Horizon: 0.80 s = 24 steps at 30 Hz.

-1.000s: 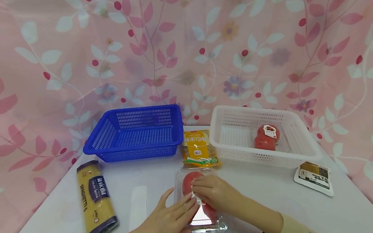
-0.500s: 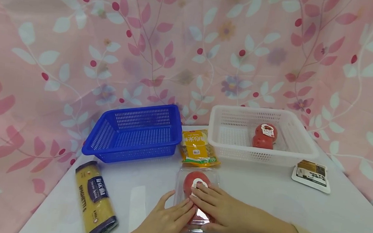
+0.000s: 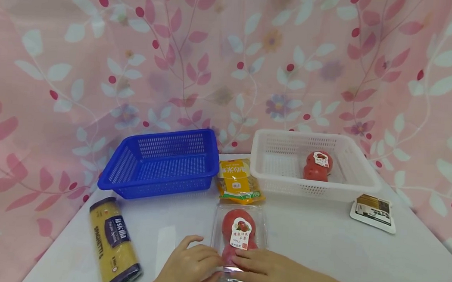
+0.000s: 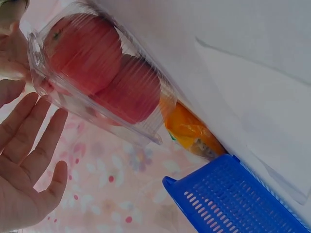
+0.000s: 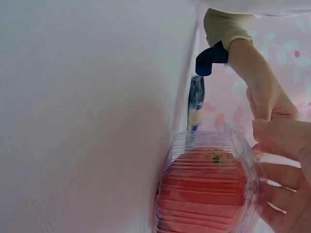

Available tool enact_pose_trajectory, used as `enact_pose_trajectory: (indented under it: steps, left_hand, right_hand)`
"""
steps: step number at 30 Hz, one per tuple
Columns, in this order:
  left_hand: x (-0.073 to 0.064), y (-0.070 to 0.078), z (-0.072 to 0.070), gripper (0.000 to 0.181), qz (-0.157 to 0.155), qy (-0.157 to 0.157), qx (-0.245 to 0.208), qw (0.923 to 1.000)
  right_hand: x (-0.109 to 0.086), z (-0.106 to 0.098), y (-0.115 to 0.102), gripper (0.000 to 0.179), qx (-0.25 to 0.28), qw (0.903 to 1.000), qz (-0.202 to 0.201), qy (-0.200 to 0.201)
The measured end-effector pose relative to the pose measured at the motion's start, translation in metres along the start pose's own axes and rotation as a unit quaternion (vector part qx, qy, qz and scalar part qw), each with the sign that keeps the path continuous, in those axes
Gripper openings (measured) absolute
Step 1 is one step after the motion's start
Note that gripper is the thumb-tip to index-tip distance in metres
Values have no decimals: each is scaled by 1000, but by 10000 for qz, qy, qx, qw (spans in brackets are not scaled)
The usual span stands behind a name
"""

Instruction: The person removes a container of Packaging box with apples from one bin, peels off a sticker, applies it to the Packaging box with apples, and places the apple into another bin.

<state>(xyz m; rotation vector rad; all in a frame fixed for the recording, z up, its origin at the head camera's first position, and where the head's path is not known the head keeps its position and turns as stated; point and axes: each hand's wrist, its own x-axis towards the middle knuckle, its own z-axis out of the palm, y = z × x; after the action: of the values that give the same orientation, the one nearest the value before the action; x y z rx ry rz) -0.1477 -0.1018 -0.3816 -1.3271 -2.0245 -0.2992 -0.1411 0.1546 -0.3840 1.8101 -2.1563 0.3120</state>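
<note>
A clear plastic clamshell box (image 3: 261, 229) of tomatoes (image 3: 238, 221), with a white label on its lid, lies at the front middle of the table. My left hand (image 3: 193, 264) touches the box's near left corner with its fingertips, thumb held apart. From the right, my right hand (image 3: 270, 271) rests its fingers on the near end of the lid. In the left wrist view the left hand's fingers (image 4: 36, 141) are nearly straight at the rim. The right wrist view has the right hand (image 5: 286, 179) against the lid's edge, partly cut off.
A blue basket (image 3: 208, 172) stands behind to the left, and a white basket (image 3: 367, 180) with another tomato box (image 3: 317, 166) behind to the right. Between them lies a yellow food packet (image 3: 239, 180). A spaghetti pack (image 3: 114, 246) is at left, a small flat packet (image 3: 373, 212) at right.
My right hand has slid from the middle of the lid toward its near end, uncovering the label. My left hand has shifted slightly toward the near left corner.
</note>
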Motion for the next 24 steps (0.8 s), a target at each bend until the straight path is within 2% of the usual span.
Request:
enact_pose_trajectory:
  steps: [3, 5, 8, 12, 15, 18, 20, 22, 23, 24]
  left_hand:
    - [-1, 0, -3, 10, -427, -164, -154, 9988]
    - [-2, -1, -4, 16, -690, -298, -234, 9969]
    - [-3, -2, -5, 30, -912, -406, -363, 9943]
    - [-5, -6, -3, 49, -1017, -627, -373, 9921]
    - [-7, -8, -2, 63, -1118, -1038, -335, 9877]
    - [-9, -9, -2, 73, -1384, -1473, -376, 9786]
    - [-9, -11, -2, 77, -1646, -1672, -456, 9710]
    - [-8, -14, -3, 80, -1944, -1860, -603, 9612]
    - [-8, -15, -3, 81, -2092, -1955, -733, 9553]
    - [-8, -16, -3, 83, -2279, -2105, -907, 9463]
  right_hand:
    - [-1, -2, -4, 47, 503, 9987, -70, 99]
    - [-1, -4, -8, 47, 839, 9964, 2, 140]
    - [-2, -4, -10, 45, 985, 9944, 35, 372]
    - [-3, -4, -11, 44, 935, 9939, 79, 582]
    - [-4, -3, -10, 43, 844, 9936, 24, 748]
    - [-5, -2, -8, 39, 648, 9931, 106, 970]
    - [-7, -2, -7, 37, 481, 9914, 420, 1138]
    - [-8, -2, -6, 37, 277, 9872, 908, 1279]
    - [-9, -3, -6, 40, 258, 9833, 1259, 1288]
    - [-10, -4, -6, 45, 387, 9764, 1756, 1197]
